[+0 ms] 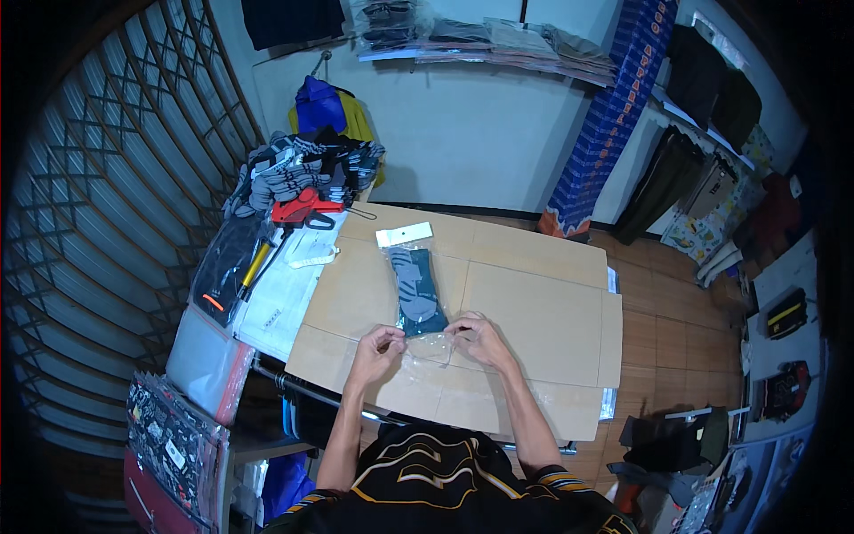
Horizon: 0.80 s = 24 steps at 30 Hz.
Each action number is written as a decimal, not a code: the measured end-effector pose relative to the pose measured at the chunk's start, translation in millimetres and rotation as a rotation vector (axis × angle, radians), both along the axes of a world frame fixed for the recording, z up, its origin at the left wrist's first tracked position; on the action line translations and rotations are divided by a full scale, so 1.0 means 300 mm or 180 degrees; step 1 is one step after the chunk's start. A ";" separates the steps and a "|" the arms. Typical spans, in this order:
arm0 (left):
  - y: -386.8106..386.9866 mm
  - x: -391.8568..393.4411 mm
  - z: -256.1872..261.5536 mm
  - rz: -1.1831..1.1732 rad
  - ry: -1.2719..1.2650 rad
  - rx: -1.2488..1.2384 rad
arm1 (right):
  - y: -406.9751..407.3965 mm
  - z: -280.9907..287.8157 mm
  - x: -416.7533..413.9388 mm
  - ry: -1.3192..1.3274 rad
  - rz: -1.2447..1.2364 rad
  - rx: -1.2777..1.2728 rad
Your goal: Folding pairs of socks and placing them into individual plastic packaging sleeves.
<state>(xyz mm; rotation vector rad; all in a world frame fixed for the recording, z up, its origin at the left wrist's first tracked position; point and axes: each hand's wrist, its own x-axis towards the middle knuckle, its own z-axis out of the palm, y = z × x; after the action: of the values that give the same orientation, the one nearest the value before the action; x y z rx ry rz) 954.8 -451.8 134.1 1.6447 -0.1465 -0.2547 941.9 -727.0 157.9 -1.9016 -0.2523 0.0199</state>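
Observation:
On the cardboard-covered table in front of me lies a clear plastic pouch with a white header (404,233) at its far end. Inside it are folded grey and dark green socks (415,287). The pouch's near end, a loose transparent flap (430,348), spreads toward me. My left hand (381,347) pinches the left corner of this flap between thumb and fingers. The right corner is pinched by my right hand (475,339). Both hands rest low, close to the cardboard (534,320).
A pile of grey and black socks (300,167) sits at the table's far left. Before it lie a red tagging or tape tool (307,208), a yellow-handled tool (257,263) and a white strip (313,259). Packaged garments (177,440) stand at left, beside a metal folding gate (120,200).

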 end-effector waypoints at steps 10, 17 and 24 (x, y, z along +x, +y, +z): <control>0.001 -0.009 0.004 0.0202 -0.0285 0.0289 | -0.014 -0.050 0.006 -0.0060 -0.0253 -0.0018; -0.018 -0.016 0.009 0.0290 -0.0378 0.0552 | 0.003 -0.050 0.005 -0.0271 -0.0353 -0.0108; -0.049 -0.013 -0.001 0.0632 -0.0524 0.0564 | 0.083 -0.101 0.037 -0.0308 -0.1117 -0.0153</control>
<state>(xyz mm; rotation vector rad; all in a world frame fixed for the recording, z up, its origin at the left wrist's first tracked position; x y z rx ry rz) 951.0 -466.5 134.0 1.8422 -0.0858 0.0201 953.0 -701.9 127.6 -1.9739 0.0197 -0.3047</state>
